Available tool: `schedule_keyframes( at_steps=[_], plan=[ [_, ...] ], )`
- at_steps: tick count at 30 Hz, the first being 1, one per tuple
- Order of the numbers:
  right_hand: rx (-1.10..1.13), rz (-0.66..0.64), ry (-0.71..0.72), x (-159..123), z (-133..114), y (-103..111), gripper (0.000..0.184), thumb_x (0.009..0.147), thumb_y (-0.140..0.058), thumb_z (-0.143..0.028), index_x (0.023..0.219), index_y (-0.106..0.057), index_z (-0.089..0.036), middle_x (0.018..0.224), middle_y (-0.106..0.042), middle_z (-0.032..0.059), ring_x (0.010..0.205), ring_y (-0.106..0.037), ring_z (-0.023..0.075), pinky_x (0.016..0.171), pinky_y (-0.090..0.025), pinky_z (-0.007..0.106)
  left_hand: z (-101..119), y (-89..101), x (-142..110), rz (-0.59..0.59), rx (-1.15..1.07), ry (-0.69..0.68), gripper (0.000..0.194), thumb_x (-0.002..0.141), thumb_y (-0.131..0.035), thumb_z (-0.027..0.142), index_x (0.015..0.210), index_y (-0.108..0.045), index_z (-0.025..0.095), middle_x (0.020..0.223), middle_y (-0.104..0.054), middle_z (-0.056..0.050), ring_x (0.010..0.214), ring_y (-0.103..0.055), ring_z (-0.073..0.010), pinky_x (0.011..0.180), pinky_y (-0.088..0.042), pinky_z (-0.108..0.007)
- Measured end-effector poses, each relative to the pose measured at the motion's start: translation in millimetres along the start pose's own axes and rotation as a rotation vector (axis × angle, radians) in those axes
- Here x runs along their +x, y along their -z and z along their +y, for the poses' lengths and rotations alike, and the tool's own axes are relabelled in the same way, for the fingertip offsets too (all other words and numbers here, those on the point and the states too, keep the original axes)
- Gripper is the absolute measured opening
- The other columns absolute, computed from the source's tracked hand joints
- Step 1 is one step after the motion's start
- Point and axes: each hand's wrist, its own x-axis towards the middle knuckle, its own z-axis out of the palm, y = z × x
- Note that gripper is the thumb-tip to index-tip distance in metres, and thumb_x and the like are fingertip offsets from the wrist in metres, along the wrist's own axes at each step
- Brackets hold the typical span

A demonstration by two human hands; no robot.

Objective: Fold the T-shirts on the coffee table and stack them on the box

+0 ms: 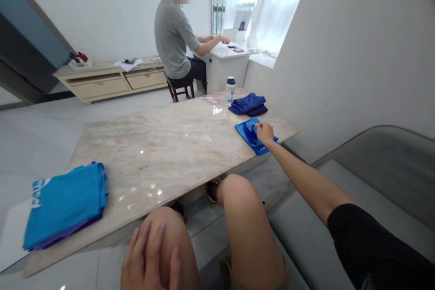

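Observation:
My right hand [264, 132] reaches far across the marble table [163, 145] and is closed on a fold of a light blue cloth [249, 135] lying near the table's right edge. Just beyond it lies a crumpled dark blue cloth [248, 104]. My left hand [151, 260] rests flat on my left knee with fingers stretched out, holding nothing. A stack of folded blue cloths [64, 204] sits at the table's near left corner.
A water bottle [230, 89] stands at the table's far edge. Another person [176, 36] sits on a stool at a white desk by the window. A low wooden cabinet [108, 79] lines the back wall. A grey sofa [356, 190] is under me at right.

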Motion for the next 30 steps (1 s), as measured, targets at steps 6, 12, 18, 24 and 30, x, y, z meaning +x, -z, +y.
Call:
schedule_keyframes(
  at_steps=[6,12,18,24,30],
  plan=[
    [0.535,0.172,0.212,-1.8,-64.5,81.4,0.028,0.109,-0.055,-0.031,0.113,-0.076,-0.014,0.107,-0.081,0.0137,0.102,-0.074,0.0255,0.1,-0.057,0.035,23.9,7.5,-1.7,0.087,0.124,-0.113,0.046,0.104,-0.059,0.029,0.15,-0.067,0.03,0.148,-0.07,-0.012,0.15,-0.054,-0.0382,0.133,-0.033,-0.067],
    [1.166,-0.073,0.424,-45.1,-157.9,138.7,0.027,0.115,-0.058,-0.039,0.101,-0.068,-0.018,0.085,-0.074,0.0036,0.081,-0.074,0.0175,0.084,-0.065,0.038,37.4,14.2,-0.6,0.073,0.235,-0.112,0.04,0.107,-0.057,0.024,0.145,-0.069,0.022,0.153,-0.067,-0.015,0.151,-0.052,-0.0374,0.133,-0.035,-0.061],
    [1.303,-0.397,0.437,-126.6,-233.7,188.2,0.03,0.113,-0.063,-0.04,0.09,-0.066,-0.021,0.084,-0.078,0.0071,0.081,-0.079,0.0224,0.078,-0.07,0.04,27.9,15.9,6.3,0.116,-0.081,0.067,0.046,0.108,-0.057,0.029,0.154,-0.059,0.024,0.158,-0.063,-0.013,0.153,-0.053,-0.0318,0.132,-0.04,-0.058],
    [1.333,-0.497,0.541,-171.5,-263.3,207.0,0.029,0.11,-0.068,-0.05,0.097,-0.065,-0.023,0.083,-0.075,0.0047,0.084,-0.08,0.0255,0.079,-0.072,0.046,1.7,36.0,99.6,0.194,-0.555,0.473,0.094,0.08,-0.092,0.057,0.157,-0.053,0.021,0.156,-0.063,-0.021,0.149,-0.057,-0.0392,0.124,-0.048,-0.057],
    [1.333,-0.453,0.511,-172.5,-265.9,213.6,0.024,0.111,-0.065,-0.045,0.1,-0.065,-0.024,0.085,-0.075,0.0047,0.089,-0.079,0.0253,0.08,-0.071,0.045,2.0,69.5,159.2,-0.074,-0.759,0.283,0.041,0.085,-0.079,0.057,0.101,-0.083,0.019,0.093,-0.082,-0.005,0.092,-0.076,-0.0267,0.085,-0.06,-0.036]
  ],
)
